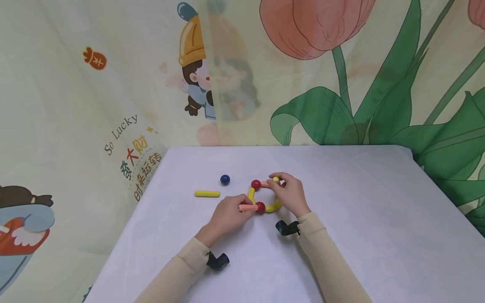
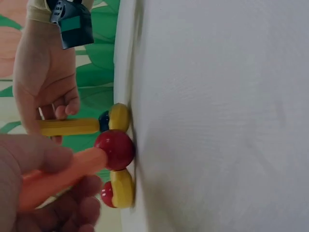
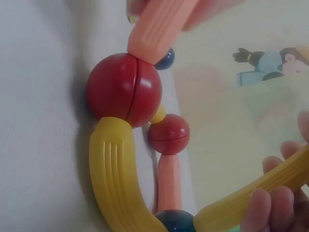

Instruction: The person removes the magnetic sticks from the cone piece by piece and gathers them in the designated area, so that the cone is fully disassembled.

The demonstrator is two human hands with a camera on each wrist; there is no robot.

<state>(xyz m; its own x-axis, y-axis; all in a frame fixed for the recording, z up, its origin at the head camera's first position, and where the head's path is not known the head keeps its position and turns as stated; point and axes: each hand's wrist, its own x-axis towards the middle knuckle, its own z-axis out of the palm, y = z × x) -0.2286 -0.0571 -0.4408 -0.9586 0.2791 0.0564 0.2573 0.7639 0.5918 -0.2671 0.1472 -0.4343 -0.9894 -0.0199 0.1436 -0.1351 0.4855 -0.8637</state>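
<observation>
A ring of toy rods and balls lies on the white table [image 1: 379,219]. My left hand [image 1: 226,213] pinches a salmon-coloured rod [image 2: 63,179], whose tip meets the front red ball [image 3: 124,91]. Between my right hand's [image 1: 291,194] fingers is a yellow straight rod [image 3: 263,186], rising at a slant from a blue ball [image 3: 176,221]. A curved yellow rod [image 3: 113,166] joins that blue ball to the front red ball. Farther back, another red ball [image 1: 256,184] links a second salmon-coloured rod [image 3: 169,181] and a second curved yellow rod [image 1: 251,193].
A loose dark blue ball [image 1: 225,180] and a straight yellow rod [image 1: 207,194] lie left of the ring. Black wrist cameras [image 1: 218,261] jut from both sleeves close over the table. Behind the far edge hangs a printed curtain [image 1: 235,75].
</observation>
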